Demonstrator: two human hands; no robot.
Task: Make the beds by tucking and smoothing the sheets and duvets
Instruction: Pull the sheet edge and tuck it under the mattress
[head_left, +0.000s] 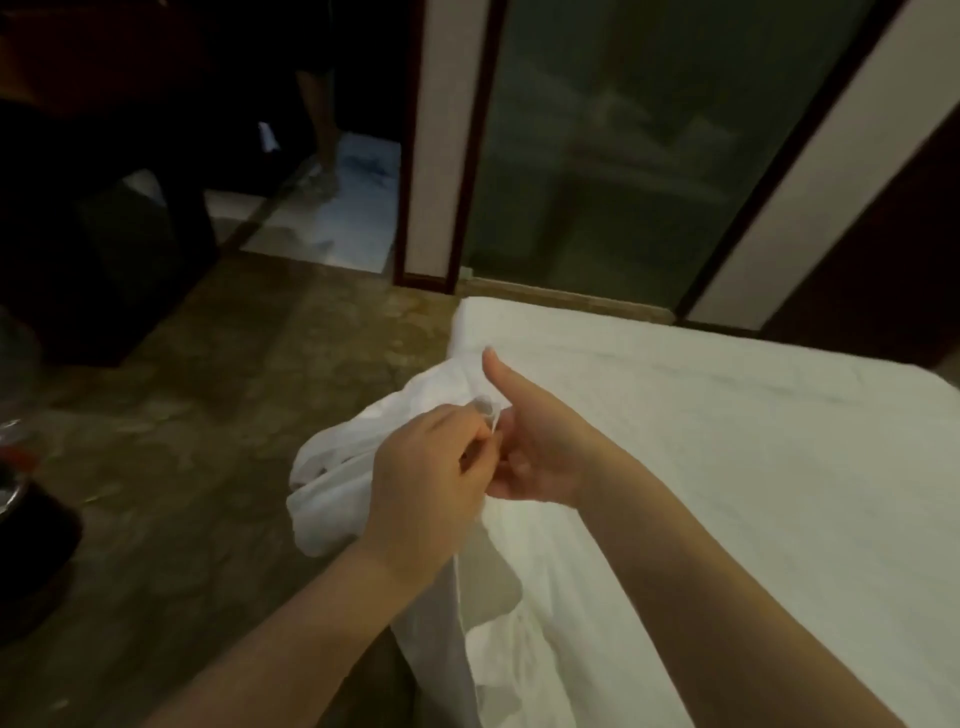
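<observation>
Both hands at bed (727, 441) near-left edge: left hand (426, 483) fingers pinched shut on loose sheet (337, 499) hem, right hand (535, 457) curled under it, thumb up; judged next: find corner, pull taut before tucking, avoid bunching

Both bare arms reach forward and meet in the middle. The left hand (426, 473) is curled, knuckles up, with its fingertips pinched together on a bit of white sheet (332, 467). The right hand (540, 457) sits just beside it, touching — palm turned to the left, thumb sticking straight up, fingers bent in.
</observation>
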